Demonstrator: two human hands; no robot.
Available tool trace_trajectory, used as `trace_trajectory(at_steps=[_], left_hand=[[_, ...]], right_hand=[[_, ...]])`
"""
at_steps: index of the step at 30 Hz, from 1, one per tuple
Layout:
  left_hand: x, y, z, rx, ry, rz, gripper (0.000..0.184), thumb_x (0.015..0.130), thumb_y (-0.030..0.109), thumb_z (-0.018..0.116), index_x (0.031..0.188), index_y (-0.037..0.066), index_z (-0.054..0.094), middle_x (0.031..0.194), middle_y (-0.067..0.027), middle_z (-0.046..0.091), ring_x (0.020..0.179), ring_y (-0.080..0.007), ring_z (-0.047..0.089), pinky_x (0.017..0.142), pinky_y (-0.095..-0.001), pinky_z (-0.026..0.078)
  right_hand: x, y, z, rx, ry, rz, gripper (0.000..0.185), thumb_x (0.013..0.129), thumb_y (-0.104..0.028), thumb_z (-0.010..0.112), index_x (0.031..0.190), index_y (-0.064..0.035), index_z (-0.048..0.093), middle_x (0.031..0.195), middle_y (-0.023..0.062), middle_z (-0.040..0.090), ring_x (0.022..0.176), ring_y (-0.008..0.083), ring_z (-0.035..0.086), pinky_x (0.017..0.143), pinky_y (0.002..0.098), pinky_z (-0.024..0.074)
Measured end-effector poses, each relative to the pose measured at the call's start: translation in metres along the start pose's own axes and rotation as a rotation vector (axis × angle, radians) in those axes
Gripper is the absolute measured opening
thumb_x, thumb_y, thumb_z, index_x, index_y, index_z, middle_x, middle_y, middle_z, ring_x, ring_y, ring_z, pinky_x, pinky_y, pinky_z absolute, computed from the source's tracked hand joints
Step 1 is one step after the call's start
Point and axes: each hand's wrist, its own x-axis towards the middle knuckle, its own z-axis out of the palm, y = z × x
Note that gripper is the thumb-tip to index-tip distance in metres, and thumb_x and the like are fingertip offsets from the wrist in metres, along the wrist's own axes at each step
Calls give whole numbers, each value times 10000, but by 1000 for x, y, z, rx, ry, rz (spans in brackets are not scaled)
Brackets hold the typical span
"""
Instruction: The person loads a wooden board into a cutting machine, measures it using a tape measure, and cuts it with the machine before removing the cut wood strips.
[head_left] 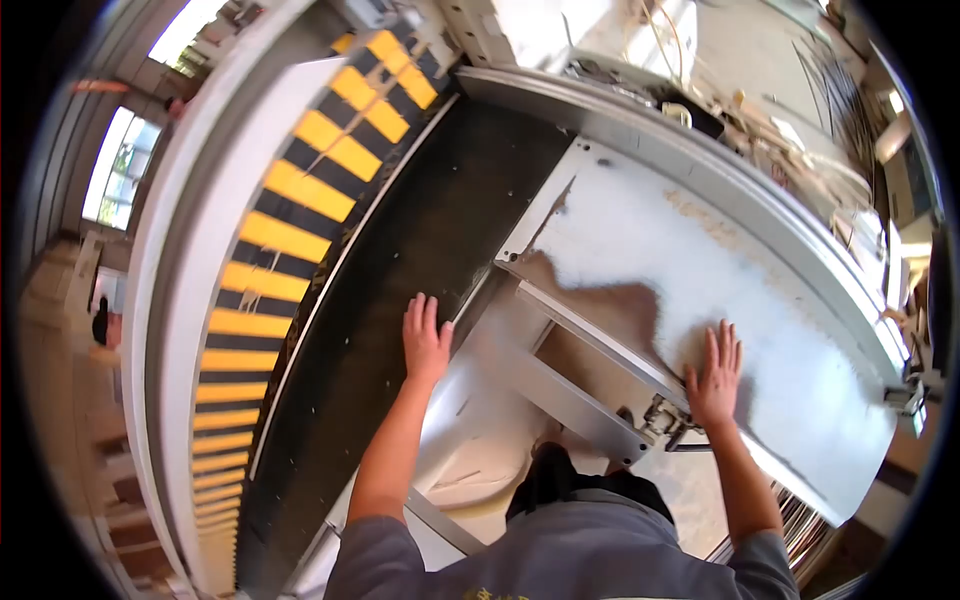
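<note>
the left grip (427, 345), fingers apart, is at the dark panel (385, 270); to its left are yellow-black stripes (285, 236). the right grip (714, 375), also apart, lies on the silvery sheet (690, 260).

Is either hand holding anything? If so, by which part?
Nothing is held; the left hand is open over the dark bed, the right hand over the metal sheet.

Yellow-and-black striped beam (285, 235), blackish surface (420, 220), silvery-grey panel (700, 265)
</note>
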Motion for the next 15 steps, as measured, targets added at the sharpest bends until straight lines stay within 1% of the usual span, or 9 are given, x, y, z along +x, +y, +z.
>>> trace_trajectory(at_steps=[1,3,5,7,9,10,11,13,15], left_hand=[[-18,16,-7,33,-12,7,544,991,225,674,1490,47,551,1600,-210,479,1472,-433,438,1233,-515,353],[-68,41,-26,-89,-178,64,538,962,209,710,1459,55,573,1567,-216,519,1456,-435,467,1217,-519,385],[-143,46,-26,-309,-328,-1,559,967,206,713,1481,53,557,1501,-194,582,1394,-411,538,1182,-496,434],[-193,79,-71,-160,-216,51,423,967,192,708,1357,46,637,1357,-184,666,1281,-392,620,1096,-485,504],[-255,66,-76,-195,-58,-100,230,956,175,709,1128,23,709,1163,-171,720,1165,-380,653,987,-494,542],[-288,54,-80,-96,-39,-178,170,947,163,710,1045,23,713,1079,-163,725,1120,-380,656,946,-494,546],[-316,43,-86,0,-25,-246,130,938,151,710,961,24,716,995,-155,730,1074,-380,659,905,-494,550],[-362,44,-106,-44,68,-490,115,918,141,719,888,30,713,898,-143,723,1013,-378,657,885,-489,538],[-399,43,-114,19,78,-547,155,900,189,739,969,51,717,1052,-148,717,1108,-377,646,970,-486,520]], right_hand=[[-5,2,-1,16,14,-26,782,908,-169,714,1596,-19,374,1718,246,278,1614,444,213,1324,576,144],[-11,7,-3,69,58,-107,777,912,-152,704,1598,-18,364,1714,263,275,1606,458,221,1319,590,146],[-17,16,5,109,103,-153,757,923,-169,692,1592,-15,374,1713,271,272,1602,467,224,1314,605,149],[-20,20,3,124,128,-185,713,960,-186,662,1595,-24,380,1715,260,275,1605,458,224,1315,596,157],[-18,22,6,139,137,-205,684,985,-191,640,1598,-32,382,1718,250,277,1610,445,220,1318,583,159],[-21,23,7,142,140,-193,670,998,-193,629,1600,-36,382,1719,245,277,1612,438,218,1320,576,160],[-21,21,7,136,143,-205,662,1005,-191,625,1602,-40,381,1720,240,278,1613,433,218,1321,570,160],[-22,22,7,115,145,-212,646,1020,-186,616,1606,-47,380,1722,232,279,1615,424,217,1323,558,160],[-24,23,8,84,136,-211,651,1024,-197,613,1611,-49,374,1726,227,274,1620,414,212,1324,555,160]])
